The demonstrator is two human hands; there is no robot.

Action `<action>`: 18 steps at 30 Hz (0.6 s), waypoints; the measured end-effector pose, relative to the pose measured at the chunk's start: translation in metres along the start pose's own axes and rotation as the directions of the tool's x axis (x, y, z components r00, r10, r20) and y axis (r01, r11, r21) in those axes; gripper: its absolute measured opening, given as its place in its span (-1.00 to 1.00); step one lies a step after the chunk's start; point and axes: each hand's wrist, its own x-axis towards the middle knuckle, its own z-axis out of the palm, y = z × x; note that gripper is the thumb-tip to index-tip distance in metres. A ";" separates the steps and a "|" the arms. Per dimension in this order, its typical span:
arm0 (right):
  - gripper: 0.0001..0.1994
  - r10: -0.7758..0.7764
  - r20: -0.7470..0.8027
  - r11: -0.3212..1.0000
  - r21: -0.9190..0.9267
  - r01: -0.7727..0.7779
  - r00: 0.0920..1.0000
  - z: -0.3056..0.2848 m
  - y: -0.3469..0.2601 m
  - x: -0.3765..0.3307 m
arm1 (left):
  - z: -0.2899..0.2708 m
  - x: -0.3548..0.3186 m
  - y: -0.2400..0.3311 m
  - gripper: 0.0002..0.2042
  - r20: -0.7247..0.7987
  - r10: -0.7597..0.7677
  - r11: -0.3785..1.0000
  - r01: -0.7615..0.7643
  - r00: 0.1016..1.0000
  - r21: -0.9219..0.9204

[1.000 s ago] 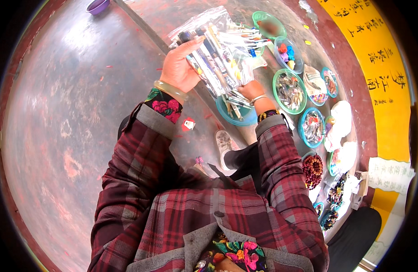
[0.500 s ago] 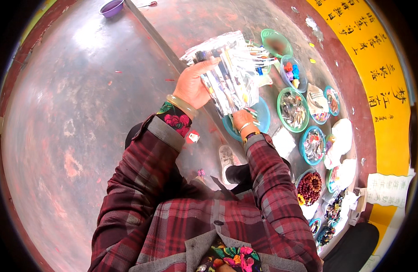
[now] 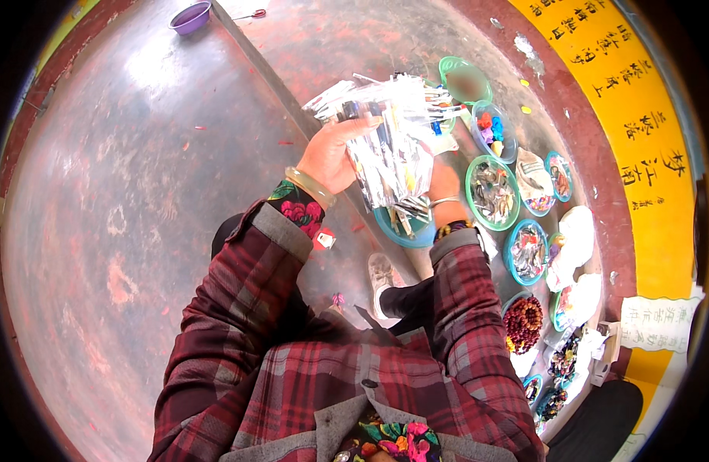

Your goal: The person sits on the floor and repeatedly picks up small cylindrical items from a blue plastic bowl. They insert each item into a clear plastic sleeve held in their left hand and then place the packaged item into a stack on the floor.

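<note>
My left hand (image 3: 329,159) grips a thick bundle of slim white pen-like sticks (image 3: 389,158), wrapped at least partly in shiny clear plastic, with the thumb across its top. Against the bundle's lower right side is my right hand (image 3: 445,189), its fingers hidden behind the plastic. Directly below the bundle stands a blue basin (image 3: 397,239) with more of the slim sticks (image 3: 407,218) inside. Beyond my hands, a heap of similar white sticks (image 3: 428,94) lies partly over a green basin.
To the right, several basins stand along the wall: a green one (image 3: 469,202) of small silvery pieces, a blue one (image 3: 507,250) of mixed pieces, and a clear one (image 3: 476,138) with coloured bits. Dark red beads (image 3: 524,322) lie nearer. A purple basin (image 3: 187,29) sits far left.
My right hand has moved right and slightly up, from the bundle's lower end above the blue basin to its right side. My left hand keeps its grip, nearly still.
</note>
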 end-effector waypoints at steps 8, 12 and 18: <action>-0.85 0.357 -0.392 0.575 0.808 0.131 0.848 -0.158 -0.007 -0.008 | 0.002 -0.006 -0.016 -0.66 0.048 -0.221 0.975 0.221 0.974 0.016; -0.84 0.429 -0.426 0.173 0.904 0.390 0.797 -0.188 0.000 -0.020 | 0.002 -0.014 -0.038 -0.67 0.037 -0.375 0.925 0.371 0.926 0.088; -0.84 0.320 -0.332 0.062 0.942 0.330 0.887 -0.183 -0.019 -0.018 | 0.003 -0.027 -0.066 -0.67 0.006 -0.572 0.801 0.557 0.820 0.219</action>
